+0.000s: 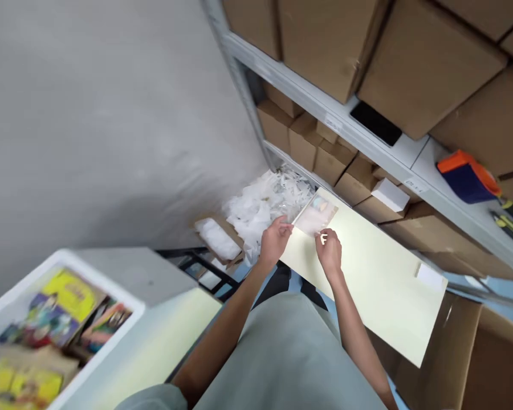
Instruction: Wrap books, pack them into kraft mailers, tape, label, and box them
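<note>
A translucent plastic sleeve (315, 216) with a faint coloured picture showing through lies at the far left end of a long pale-yellow board (367, 262). At its near left corner, my left hand (276, 242) pinches the edge between thumb and fingers. My right hand (329, 251) is closed on the near right part of that same edge, its fingers bent down. Small details at the fingertips are blurred. On the board's right end rests a small stack of white slips (430, 277).
White scraps (265, 199) are heaped beyond the board, beside a carton of white sheets (218, 238). Shelving with brown boxes (320, 45) borders the right, holding a dark phone (376, 122). A white bin (141, 307) of colourful packs stands left; an open carton (496, 353) lies lower right.
</note>
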`<state>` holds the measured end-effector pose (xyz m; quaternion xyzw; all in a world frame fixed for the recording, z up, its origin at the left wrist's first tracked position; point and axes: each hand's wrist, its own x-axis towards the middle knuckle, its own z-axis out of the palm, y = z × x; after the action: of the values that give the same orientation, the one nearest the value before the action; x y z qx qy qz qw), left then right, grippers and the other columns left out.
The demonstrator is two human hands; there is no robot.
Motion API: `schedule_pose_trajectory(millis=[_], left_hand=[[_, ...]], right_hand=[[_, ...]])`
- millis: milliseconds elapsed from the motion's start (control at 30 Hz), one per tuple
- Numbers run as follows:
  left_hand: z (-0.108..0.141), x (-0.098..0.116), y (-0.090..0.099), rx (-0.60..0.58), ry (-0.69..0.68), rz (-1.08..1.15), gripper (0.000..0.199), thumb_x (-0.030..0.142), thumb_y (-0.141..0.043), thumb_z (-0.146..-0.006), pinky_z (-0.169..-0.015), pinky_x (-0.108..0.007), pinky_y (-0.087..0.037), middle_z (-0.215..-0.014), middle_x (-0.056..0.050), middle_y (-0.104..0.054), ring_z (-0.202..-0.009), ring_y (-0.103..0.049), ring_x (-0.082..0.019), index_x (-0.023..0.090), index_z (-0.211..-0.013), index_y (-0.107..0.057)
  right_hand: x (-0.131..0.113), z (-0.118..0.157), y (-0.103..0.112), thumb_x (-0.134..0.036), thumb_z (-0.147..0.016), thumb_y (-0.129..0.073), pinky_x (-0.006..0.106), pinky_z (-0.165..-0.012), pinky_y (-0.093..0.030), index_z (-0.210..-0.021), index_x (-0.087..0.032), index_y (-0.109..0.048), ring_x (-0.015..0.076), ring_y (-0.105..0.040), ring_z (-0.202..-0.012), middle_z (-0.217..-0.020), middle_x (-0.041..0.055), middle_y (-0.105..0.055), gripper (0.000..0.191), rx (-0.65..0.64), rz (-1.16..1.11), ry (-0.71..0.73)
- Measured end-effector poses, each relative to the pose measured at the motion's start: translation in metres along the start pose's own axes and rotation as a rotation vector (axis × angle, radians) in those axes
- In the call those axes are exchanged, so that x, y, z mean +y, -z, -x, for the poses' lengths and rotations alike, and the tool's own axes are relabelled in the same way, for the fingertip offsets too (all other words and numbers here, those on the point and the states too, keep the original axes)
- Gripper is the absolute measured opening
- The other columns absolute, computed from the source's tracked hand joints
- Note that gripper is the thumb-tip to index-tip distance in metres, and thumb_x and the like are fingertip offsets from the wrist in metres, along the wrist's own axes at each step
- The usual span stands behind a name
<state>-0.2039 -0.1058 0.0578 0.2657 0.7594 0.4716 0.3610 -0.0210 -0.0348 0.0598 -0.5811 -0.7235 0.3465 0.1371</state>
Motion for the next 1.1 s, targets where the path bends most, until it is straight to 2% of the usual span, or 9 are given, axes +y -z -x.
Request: schedule_pose_trajectory(millis=[100, 233, 367, 467, 567, 667, 900, 1000, 1100], left_hand=[[0.078, -0.002, 0.031, 0.084, 0.058, 0.164, 0.053, 0.033, -0.073, -0.081, -0.083, -0.04, -0.061, -0.103, -0.008, -0.084, -0.082, -0.077, -0.024, 0.02, -0.133, -0.068], [0.179, -0.018, 0.063, 0.266, 0.126, 0.321, 0.067, 0.046, -0.079, -0.076, -0.073, -0.039, -0.061, -0.098, -0.009, -0.083, -0.075, -0.075, -0.024, 0.018, -0.135, -0.067], [0.269, -0.045, 0.1, 0.484, 0.144, 0.372, 0.067, 0.048, -0.083, -0.074, -0.078, -0.039, -0.061, -0.092, -0.007, -0.082, -0.075, -0.075, -0.023, 0.02, -0.134, -0.069], [0.334, -0.072, 0.131, 0.655, 0.156, 0.434, 0.066, 0.048, -0.085, -0.073, -0.08, -0.039, -0.061, -0.089, -0.005, -0.081, -0.079, -0.077, -0.024, 0.02, -0.131, -0.07], [0.4, -0.105, 0.162, 0.824, 0.2, 0.483, 0.068, 0.052, -0.086, -0.073, -0.076, -0.036, -0.059, -0.088, -0.004, -0.079, -0.076, -0.074, -0.022, 0.02, -0.131, -0.069], [0.469, -0.142, 0.192, 0.967, 0.256, 0.514, 0.072, 0.057, -0.087, -0.073, -0.07, -0.033, -0.057, -0.085, -0.001, -0.076, -0.071, -0.071, -0.02, 0.021, -0.132, -0.069], [0.624, -0.222, 0.262, 1.283, 0.38, 0.602, 0.076, 0.067, -0.093, -0.065, -0.071, -0.034, -0.062, -0.079, 0.0, -0.072, -0.07, -0.072, -0.02, 0.021, -0.122, -0.073], [0.663, -0.244, 0.292, 1.302, 0.414, 0.701, 0.078, 0.071, -0.094, -0.062, -0.072, -0.038, -0.066, -0.088, -0.006, -0.08, -0.073, -0.076, -0.023, 0.019, -0.117, -0.076], [0.676, -0.261, 0.322, 1.303, 0.449, 0.763, 0.074, 0.066, -0.096, -0.064, -0.071, -0.04, -0.067, -0.097, -0.012, -0.084, -0.071, -0.078, -0.025, 0.017, -0.117, -0.076]], right_hand=[[-0.02, 0.051, 0.012, -0.044, -0.105, -0.055, 0.045, -0.091, -0.061, -0.112, -0.021, -0.068, 0.0316, -0.077, -0.103, -0.116, 0.0158, -0.078, 0.028, -0.139, -0.079, 0.186], [-0.042, 0.115, 0.013, -0.049, -0.102, -0.055, 0.048, -0.091, -0.063, -0.11, -0.021, -0.071, 0.0322, -0.079, -0.099, -0.114, 0.0165, -0.08, 0.034, -0.375, -0.121, 0.37], [-0.068, 0.172, 0.002, -0.053, -0.099, -0.058, 0.049, -0.091, -0.065, -0.106, -0.023, -0.073, 0.0336, -0.081, -0.098, -0.11, 0.0164, -0.082, 0.034, -0.569, -0.083, 0.555], [-0.089, 0.222, -0.017, -0.055, -0.1, -0.058, 0.05, -0.091, -0.066, -0.105, -0.023, -0.074, 0.0345, -0.081, -0.097, -0.11, 0.0165, -0.083, 0.036, -0.674, -0.022, 0.693], [-0.109, 0.282, -0.046, -0.055, -0.101, -0.058, 0.049, -0.09, -0.066, -0.106, -0.023, -0.075, 0.0339, -0.081, -0.097, -0.111, 0.0167, -0.083, 0.037, -0.799, 0.031, 0.802], [-0.126, 0.348, -0.086, -0.052, -0.1, -0.057, 0.048, -0.091, -0.067, -0.107, -0.022, -0.074, 0.0324, -0.081, -0.098, -0.111, 0.016, -0.083, 0.036, -0.94, 0.058, 0.865], [-0.167, 0.49, -0.185, -0.044, -0.098, -0.061, 0.043, -0.091, -0.067, -0.105, -0.022, -0.073, 0.0282, -0.082, -0.098, -0.11, 0.0129, -0.084, 0.027, -1.202, 0.102, 0.876], [-0.187, 0.53, -0.213, -0.044, -0.098, -0.061, 0.041, -0.092, -0.066, -0.103, -0.023, -0.073, 0.0265, -0.082, -0.099, -0.109, 0.0103, -0.084, 0.025, -1.274, 0.098, 0.895], [-0.203, 0.554, -0.245, -0.044, -0.096, -0.063, 0.038, -0.092, -0.064, -0.103, -0.024, -0.074, 0.0247, -0.081, -0.099, -0.106, 0.0078, -0.084, 0.024, -1.332, 0.097, 0.877]])
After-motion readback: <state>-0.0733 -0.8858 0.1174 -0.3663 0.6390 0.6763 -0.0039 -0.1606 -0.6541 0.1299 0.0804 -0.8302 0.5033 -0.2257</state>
